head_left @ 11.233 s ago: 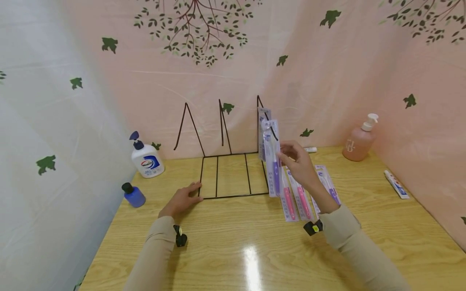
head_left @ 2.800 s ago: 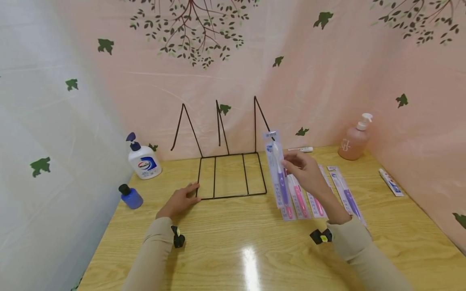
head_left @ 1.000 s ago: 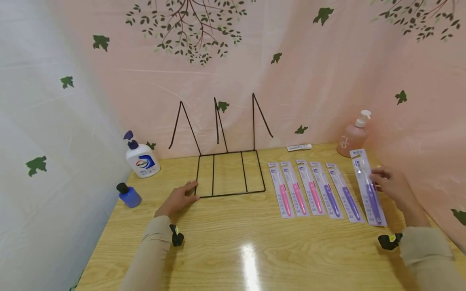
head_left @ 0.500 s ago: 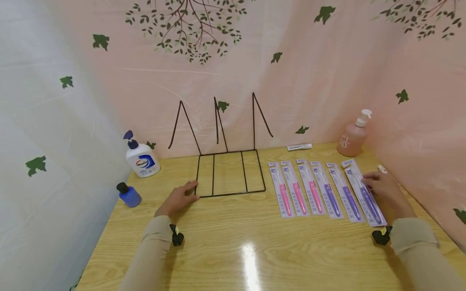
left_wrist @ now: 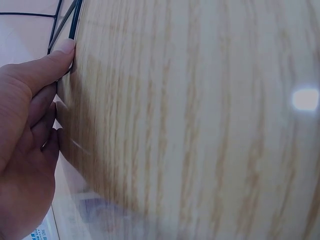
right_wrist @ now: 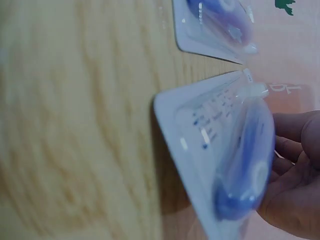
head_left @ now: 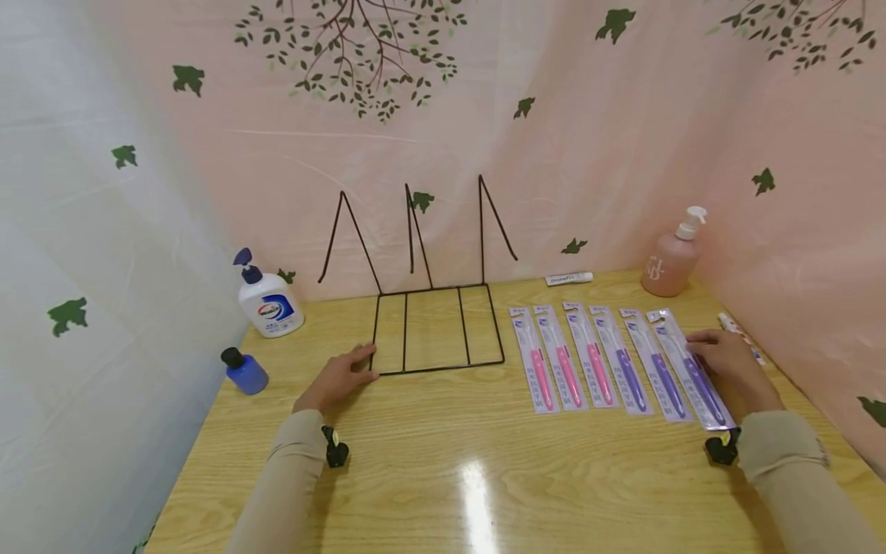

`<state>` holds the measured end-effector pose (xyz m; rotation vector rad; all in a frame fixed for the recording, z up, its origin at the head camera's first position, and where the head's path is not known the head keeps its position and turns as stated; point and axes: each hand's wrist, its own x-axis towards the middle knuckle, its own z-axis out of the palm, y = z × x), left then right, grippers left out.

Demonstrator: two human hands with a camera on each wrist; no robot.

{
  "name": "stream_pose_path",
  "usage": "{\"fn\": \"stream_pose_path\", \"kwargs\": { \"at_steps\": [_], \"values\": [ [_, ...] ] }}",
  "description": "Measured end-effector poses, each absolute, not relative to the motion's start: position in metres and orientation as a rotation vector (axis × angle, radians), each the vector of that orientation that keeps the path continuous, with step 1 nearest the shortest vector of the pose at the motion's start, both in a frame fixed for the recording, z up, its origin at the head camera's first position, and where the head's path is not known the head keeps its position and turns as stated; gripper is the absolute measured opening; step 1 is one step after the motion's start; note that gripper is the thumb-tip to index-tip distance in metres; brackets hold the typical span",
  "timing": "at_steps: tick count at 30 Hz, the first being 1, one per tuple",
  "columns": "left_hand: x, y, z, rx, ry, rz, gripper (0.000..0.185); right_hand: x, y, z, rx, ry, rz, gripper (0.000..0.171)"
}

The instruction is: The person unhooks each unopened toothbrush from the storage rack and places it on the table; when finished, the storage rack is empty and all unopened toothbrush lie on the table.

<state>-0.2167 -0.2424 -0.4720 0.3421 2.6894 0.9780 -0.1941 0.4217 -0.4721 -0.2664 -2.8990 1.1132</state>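
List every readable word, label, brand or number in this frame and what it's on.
White pump bottle: blue and red brand logo, letters too small to read.
Pink pump bottle: pale mark, illegible.
Small white tube by the wall: dark print, illegible.
Toothbrush packs: card print too small; blurred in the right wrist view.
Nothing reads clearly.

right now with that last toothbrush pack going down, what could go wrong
The purple toothbrush pack under the right hand sits tilted in the right wrist view, so it may land skewed or overlap the neighbouring pack. The toothpaste tube beside the hand could get knocked.
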Motion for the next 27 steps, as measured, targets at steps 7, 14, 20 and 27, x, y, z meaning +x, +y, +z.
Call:
{"fn": "stream_pose_path", "kwargs": {
  "at_steps": [7,14,20,27],
  "values": [
    [-0.217,-0.243,-0.472,0.322,2.686,0.984,0.064,-0.191,0.419,-0.470,-0.314,-2.894,1.209,0.039],
    [-0.218,-0.244,-0.472,0.329,2.678,0.994,0.064,-0.188,0.416,-0.465,-0.355,-2.959,1.048,0.042],
    [-0.219,-0.244,-0.476,0.352,2.692,0.989,0.064,-0.183,0.410,-0.457,-0.374,-3.010,0.996,0.048],
    [-0.217,-0.243,-0.470,0.369,2.704,0.958,0.063,-0.182,0.379,-0.432,-0.276,-2.886,0.889,0.047]
  ]
}}
